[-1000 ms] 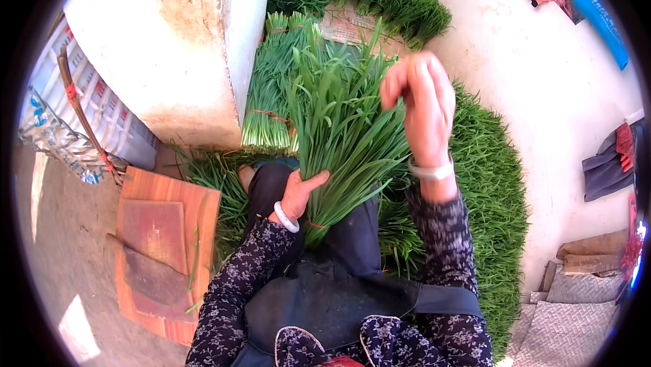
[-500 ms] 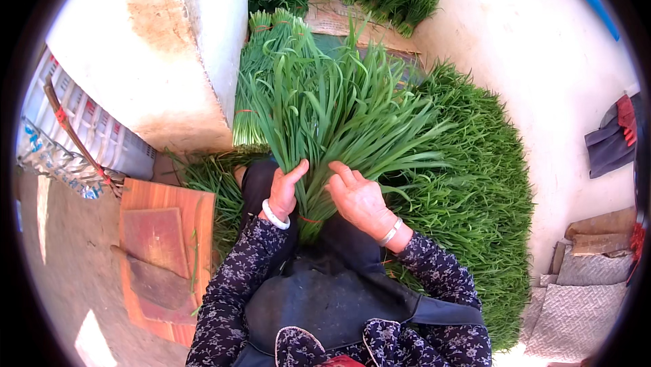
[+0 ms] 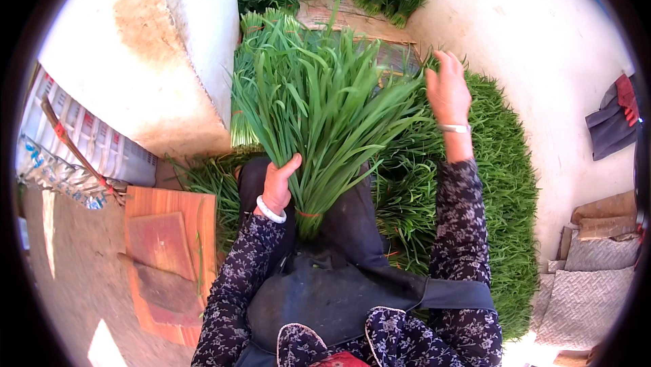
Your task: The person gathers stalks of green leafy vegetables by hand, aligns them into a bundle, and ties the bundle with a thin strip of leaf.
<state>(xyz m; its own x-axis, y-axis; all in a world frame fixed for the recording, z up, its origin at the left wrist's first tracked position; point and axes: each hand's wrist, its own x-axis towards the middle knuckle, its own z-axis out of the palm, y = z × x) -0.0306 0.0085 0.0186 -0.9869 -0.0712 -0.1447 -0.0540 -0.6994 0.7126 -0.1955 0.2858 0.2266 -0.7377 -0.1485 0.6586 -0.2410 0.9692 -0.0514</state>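
My left hand (image 3: 277, 187) grips the leafy green bundle (image 3: 332, 109) over my lap (image 3: 352, 221); right hand (image 3: 449, 95) raised, loosely spread, looks empty. Red band (image 3: 308, 215) sits low, so a slack left grip could let outer leaves splay.

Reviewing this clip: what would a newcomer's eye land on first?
Probably the big fan of green leaves at the centre, held over the lap by the left hand, with the right hand raised to its right. Next, the dense green heap along the right, and the knife on the wooden board at left.
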